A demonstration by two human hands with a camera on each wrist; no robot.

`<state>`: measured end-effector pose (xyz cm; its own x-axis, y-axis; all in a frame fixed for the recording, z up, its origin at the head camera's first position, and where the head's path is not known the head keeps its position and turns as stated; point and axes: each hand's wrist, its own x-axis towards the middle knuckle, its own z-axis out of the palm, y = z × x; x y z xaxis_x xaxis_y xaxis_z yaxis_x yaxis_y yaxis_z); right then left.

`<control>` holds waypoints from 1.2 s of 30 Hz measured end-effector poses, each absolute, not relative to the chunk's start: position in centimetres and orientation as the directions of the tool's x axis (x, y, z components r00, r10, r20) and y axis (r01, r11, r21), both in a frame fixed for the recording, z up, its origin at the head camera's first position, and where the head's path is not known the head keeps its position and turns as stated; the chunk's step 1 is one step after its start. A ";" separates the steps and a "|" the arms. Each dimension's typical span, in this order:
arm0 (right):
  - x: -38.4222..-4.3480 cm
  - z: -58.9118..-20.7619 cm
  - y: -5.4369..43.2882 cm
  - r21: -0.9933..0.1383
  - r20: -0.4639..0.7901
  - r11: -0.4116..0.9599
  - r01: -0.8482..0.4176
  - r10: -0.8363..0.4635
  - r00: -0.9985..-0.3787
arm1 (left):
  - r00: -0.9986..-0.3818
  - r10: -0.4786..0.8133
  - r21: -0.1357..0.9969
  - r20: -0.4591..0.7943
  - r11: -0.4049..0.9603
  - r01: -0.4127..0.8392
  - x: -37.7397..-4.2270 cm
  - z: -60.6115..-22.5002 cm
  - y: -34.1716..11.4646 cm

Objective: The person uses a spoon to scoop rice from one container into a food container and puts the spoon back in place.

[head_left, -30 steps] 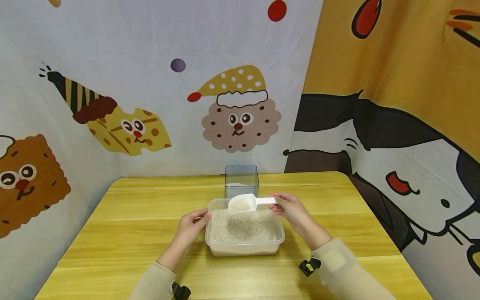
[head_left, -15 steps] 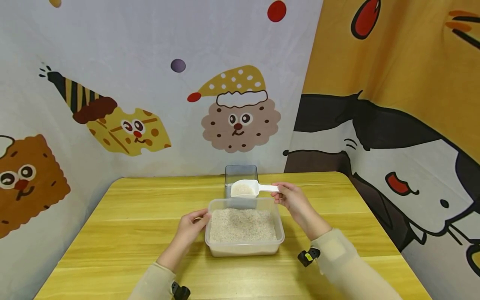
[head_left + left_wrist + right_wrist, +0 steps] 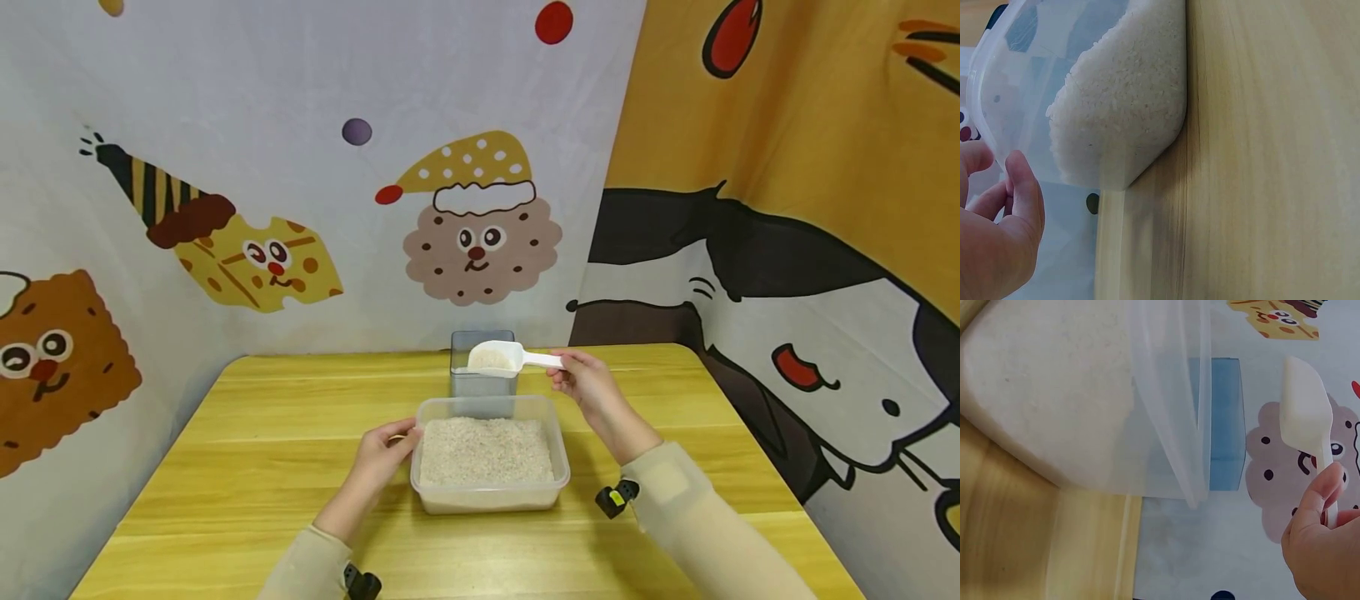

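A clear plastic container (image 3: 489, 497) of rice (image 3: 486, 450) stands on the table. At its left rim, my left hand (image 3: 381, 454) pinches the corner between thumb and fingers; the left wrist view shows the thumb (image 3: 1021, 181) outside the wall. My right hand (image 3: 592, 396) grips the handle of a white scoop (image 3: 507, 358) that carries rice. The scoop is held level in the air, over a blue-grey clear bin (image 3: 483, 385) behind the container. In the right wrist view the scoop's underside (image 3: 1305, 409) shows, hiding its load.
The yellow wood-grain table (image 3: 300, 433) ends at a cartoon-printed cloth wall (image 3: 300, 83) close behind the bin. The container's back wall partly covers the bin's lower part. A cloth with a large printed animal (image 3: 825, 333) borders the right side.
My right hand has lifted the scoop of rice up from the container and carried it back and slightly right, over the bin. The left hand and container have stayed put.
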<state>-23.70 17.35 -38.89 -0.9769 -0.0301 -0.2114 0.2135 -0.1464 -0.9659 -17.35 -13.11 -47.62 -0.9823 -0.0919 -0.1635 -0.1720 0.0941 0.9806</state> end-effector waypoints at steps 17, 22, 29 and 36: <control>-24.8 -38.7 17.5 -0.978 -0.186 -0.105 0.183 0.019 -0.982 | -0.982 -0.097 0.981 -0.160 0.097 -0.169 -17.4 -47.7 -13.0; -25.7 -38.6 17.7 -0.984 -0.164 -0.082 0.161 0.037 -0.986 | -0.983 -0.097 0.981 -0.158 0.097 -0.167 -17.4 -47.7 -13.1; -26.6 -38.4 18.2 -0.991 -0.131 -0.018 0.130 0.087 -0.988 | -0.983 -0.092 0.980 -0.158 0.103 -0.167 -17.4 -47.8 -13.1; -27.0 -37.9 18.5 -0.994 -0.105 0.028 0.108 0.097 -0.990 | -0.984 -0.088 0.982 -0.154 0.098 -0.162 -17.4 -47.8 -13.2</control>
